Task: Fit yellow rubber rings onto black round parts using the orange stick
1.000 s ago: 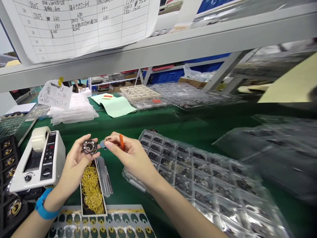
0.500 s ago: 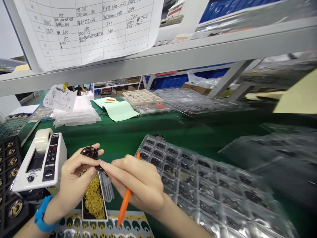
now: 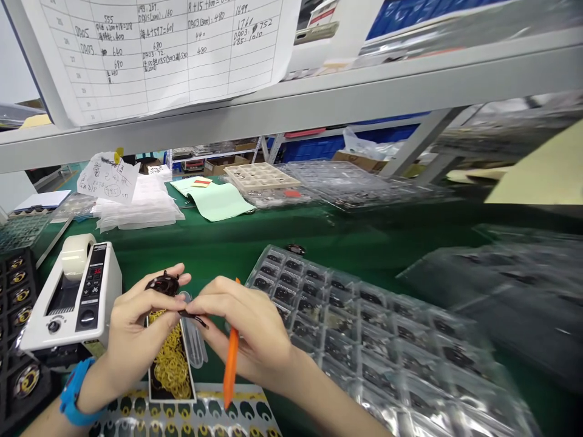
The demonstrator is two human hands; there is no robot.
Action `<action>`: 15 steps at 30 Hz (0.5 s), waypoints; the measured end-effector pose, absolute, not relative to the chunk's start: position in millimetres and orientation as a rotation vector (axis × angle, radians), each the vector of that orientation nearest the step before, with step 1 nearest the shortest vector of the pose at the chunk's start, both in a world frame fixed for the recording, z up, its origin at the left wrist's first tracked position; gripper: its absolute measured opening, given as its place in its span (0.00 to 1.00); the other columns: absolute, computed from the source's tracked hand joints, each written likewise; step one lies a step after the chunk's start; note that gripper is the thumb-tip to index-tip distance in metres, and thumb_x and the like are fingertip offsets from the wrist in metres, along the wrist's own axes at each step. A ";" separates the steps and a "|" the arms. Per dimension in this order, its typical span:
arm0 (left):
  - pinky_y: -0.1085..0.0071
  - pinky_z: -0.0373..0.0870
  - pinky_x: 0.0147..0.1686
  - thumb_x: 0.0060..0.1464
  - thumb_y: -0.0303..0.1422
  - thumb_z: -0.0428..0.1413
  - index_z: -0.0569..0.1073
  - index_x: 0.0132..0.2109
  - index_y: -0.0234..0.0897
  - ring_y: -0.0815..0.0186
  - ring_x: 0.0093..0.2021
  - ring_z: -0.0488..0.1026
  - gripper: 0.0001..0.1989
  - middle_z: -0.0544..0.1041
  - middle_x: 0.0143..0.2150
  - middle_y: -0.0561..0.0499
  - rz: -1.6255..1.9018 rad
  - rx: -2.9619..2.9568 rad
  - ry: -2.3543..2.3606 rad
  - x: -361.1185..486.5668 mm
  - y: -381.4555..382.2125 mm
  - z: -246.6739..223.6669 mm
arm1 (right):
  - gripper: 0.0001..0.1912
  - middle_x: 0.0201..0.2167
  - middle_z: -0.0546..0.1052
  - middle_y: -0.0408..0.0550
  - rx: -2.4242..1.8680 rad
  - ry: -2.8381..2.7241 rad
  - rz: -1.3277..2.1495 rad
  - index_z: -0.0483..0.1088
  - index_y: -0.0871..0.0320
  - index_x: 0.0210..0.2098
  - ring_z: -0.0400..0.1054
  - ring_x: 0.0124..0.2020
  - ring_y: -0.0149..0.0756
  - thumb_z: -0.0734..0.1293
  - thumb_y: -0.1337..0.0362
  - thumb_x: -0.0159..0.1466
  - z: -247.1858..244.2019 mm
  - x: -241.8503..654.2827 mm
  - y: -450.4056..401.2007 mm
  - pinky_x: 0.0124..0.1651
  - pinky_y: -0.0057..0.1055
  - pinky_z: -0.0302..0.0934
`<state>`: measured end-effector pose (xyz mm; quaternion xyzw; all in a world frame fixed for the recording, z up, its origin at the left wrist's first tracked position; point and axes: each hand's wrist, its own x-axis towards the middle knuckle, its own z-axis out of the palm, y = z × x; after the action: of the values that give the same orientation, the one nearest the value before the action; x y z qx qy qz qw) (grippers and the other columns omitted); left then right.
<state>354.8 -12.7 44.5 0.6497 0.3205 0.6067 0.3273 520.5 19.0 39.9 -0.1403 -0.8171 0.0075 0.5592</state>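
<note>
We hold a small dark round part [image 3: 163, 283] up in our left hand [image 3: 132, 328], pinched between thumb and fingertips at its edge, above the green bench [image 3: 218, 243]. It sits just above and to the left of the point where the two hands meet, so the left hand is plainly the nearer one; the right only reaches its side. Our right hand [image 3: 248, 331] is curled narrow, its fingertips pinching a thin dark lead or tab [image 3: 194, 316] that runs out from the part toward the right and slightly down. That short run, roughly left to right between the hands, is the axis that matters here. The same right hand also grips an orange tool [image 3: 231, 363] against the palm, its long axis near upright, tip pointing down and away from the part. Under the hands lies a narrow tray of yellow rings [image 3: 170, 358]; a tape dispenser [image 3: 68, 300] stands to the left, clear blister trays [image 3: 364, 328] to the right.
</note>
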 end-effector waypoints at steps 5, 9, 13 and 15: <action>0.71 0.78 0.48 0.55 0.24 0.63 0.82 0.35 0.44 0.58 0.49 0.78 0.08 0.79 0.50 0.48 1.549 1.565 0.804 352.2 -9.6 43.2 | 0.09 0.29 0.74 0.46 -0.346 -1.912 0.059 0.66 0.57 0.43 0.69 0.30 0.33 0.62 0.75 0.65 39.4 520.7 21.2 0.28 0.27 0.62; 0.75 0.76 0.50 0.57 0.27 0.62 0.82 0.40 0.45 0.60 0.51 0.77 0.07 0.78 0.52 0.49 1.484 1.538 0.826 352.5 -6.5 43.5 | 0.08 0.29 0.73 0.46 -0.423 -1.869 0.145 0.68 0.57 0.40 0.68 0.28 0.32 0.61 0.75 0.66 40.2 521.1 20.2 0.27 0.27 0.60; 0.73 0.74 0.53 0.61 0.27 0.57 0.73 0.56 0.56 0.62 0.60 0.70 0.20 0.74 0.57 0.54 1.361 1.351 0.748 352.3 -1.1 42.1 | 0.08 0.29 0.70 0.45 -0.669 -1.761 0.370 0.69 0.58 0.35 0.65 0.28 0.31 0.60 0.72 0.68 41.8 521.2 21.2 0.28 0.27 0.57; 0.71 0.73 0.54 0.62 0.28 0.57 0.71 0.58 0.56 0.62 0.62 0.67 0.21 0.73 0.59 0.55 1.317 1.298 0.715 351.5 1.2 40.6 | 0.09 0.29 0.69 0.45 -0.757 -1.729 0.493 0.71 0.58 0.32 0.62 0.28 0.31 0.62 0.70 0.67 42.2 521.3 23.4 0.28 0.27 0.55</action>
<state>351.5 1.2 40.6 0.5477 0.3017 0.5557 0.5479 521.3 23.4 42.2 -0.3212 -0.7337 0.2094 0.5609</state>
